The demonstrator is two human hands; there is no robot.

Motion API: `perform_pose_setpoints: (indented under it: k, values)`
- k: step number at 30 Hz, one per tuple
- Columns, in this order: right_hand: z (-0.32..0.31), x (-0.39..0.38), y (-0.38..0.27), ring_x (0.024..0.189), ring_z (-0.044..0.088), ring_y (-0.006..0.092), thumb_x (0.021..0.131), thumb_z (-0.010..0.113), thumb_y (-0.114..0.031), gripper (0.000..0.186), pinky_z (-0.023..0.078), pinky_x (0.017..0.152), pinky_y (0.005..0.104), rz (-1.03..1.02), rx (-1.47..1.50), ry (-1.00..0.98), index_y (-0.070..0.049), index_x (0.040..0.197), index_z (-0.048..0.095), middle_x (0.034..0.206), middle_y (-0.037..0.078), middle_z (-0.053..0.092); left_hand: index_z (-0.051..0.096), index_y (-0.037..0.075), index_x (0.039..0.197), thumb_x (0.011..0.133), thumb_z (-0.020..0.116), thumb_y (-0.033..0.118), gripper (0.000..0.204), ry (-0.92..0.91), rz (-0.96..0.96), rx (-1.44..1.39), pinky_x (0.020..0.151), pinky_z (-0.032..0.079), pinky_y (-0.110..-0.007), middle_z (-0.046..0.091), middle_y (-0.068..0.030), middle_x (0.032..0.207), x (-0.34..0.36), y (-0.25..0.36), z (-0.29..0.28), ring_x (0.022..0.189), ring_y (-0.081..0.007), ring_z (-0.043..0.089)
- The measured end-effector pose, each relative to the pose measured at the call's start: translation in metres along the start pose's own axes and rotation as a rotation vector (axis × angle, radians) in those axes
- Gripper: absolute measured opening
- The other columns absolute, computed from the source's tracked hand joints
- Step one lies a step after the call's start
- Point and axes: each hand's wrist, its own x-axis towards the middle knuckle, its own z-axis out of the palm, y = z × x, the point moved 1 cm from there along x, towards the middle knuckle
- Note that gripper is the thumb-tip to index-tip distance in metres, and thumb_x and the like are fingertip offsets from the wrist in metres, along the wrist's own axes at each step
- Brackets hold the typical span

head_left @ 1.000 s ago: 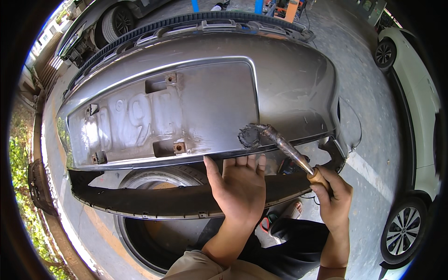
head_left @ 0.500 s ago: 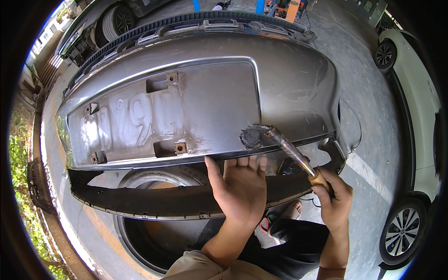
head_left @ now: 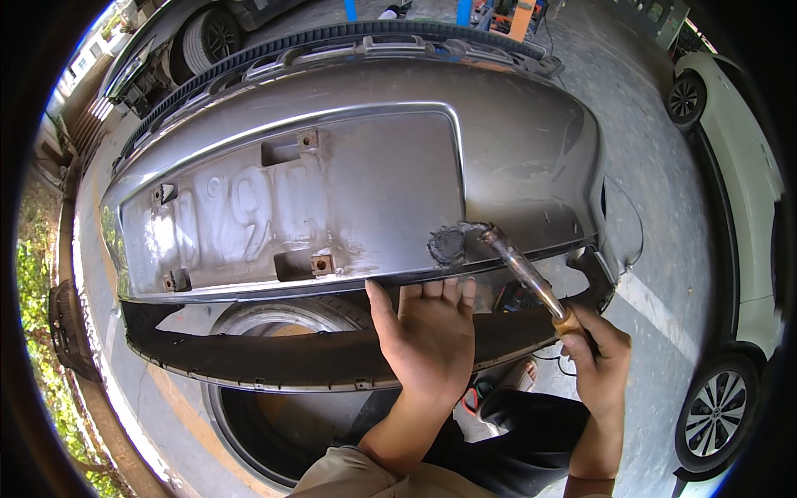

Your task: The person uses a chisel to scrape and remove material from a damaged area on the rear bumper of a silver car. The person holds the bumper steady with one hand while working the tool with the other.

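Observation:
A grey-brown car bumper cover [head_left: 531, 158] lies across the view with its recessed plate area towards me. My right hand [head_left: 599, 349] is closed around the wooden handle of a soldering iron [head_left: 531, 280]. The iron's bent, darkened tip rests at the right edge of a rough, dark melted patch [head_left: 448, 245] near the cover's lower edge. Palm up, my left hand [head_left: 432, 340] reaches to that lower edge just below the patch. Its fingers are stretched, the thumb stands apart, and the fingertips meet the edge, partly hidden there.
Beneath the cover lie tyres [head_left: 249, 432] on the grey floor. A black lower strip [head_left: 274, 357] of the bumper spans in front of me. A white car [head_left: 739, 207] stands at the right, a dark car [head_left: 166, 50] at the far left. A thin cable [head_left: 639, 241] hangs at the cover's right end.
My right hand has shifted slightly right and down, and the iron's tip has moved a little right along the patch's edge. My left hand has hardly moved.

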Motion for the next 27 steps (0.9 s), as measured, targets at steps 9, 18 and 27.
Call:
perform_pose_setpoints:
  k: [9,18,27]
  values:
    - [-0.003,-0.002,-0.018,0.081,0.071,0.0162,0.091,0.078,-0.005,0.031,0.056,0.076,0.0285,0.001,-0.050,-0.003,0.006,0.119,0.070,0.093,0.013,0.077,0.063,0.011,0.126,0.101,0.054,0.065,0.060,0.000,-0.005,0.011,0.116,0.030,-0.042,0.067,-0.0018,0.130,0.000,-0.001,0.000,0.127,-0.0194,0.055]
    - [-0.001,-0.003,-0.026,0.084,0.074,0.0201,0.090,0.077,-0.002,0.032,0.058,0.078,0.0306,-0.037,-0.105,0.001,0.005,0.121,0.070,0.097,0.015,0.078,0.063,0.012,0.128,0.101,0.053,0.065,0.061,-0.027,-0.023,-0.031,0.116,0.030,-0.041,0.066,-0.0018,0.132,0.001,-0.001,-0.004,0.128,-0.0189,0.054]
    - [-0.002,-0.005,-0.027,0.083,0.073,0.0186,0.088,0.076,0.002,0.031,0.057,0.078,0.0294,-0.005,-0.087,0.020,0.006,0.119,0.071,0.095,0.014,0.077,0.062,0.012,0.128,0.101,0.053,0.065,0.060,-0.015,-0.015,-0.017,0.117,0.029,-0.042,0.065,-0.0015,0.133,0.001,0.000,-0.003,0.129,-0.0191,0.053]
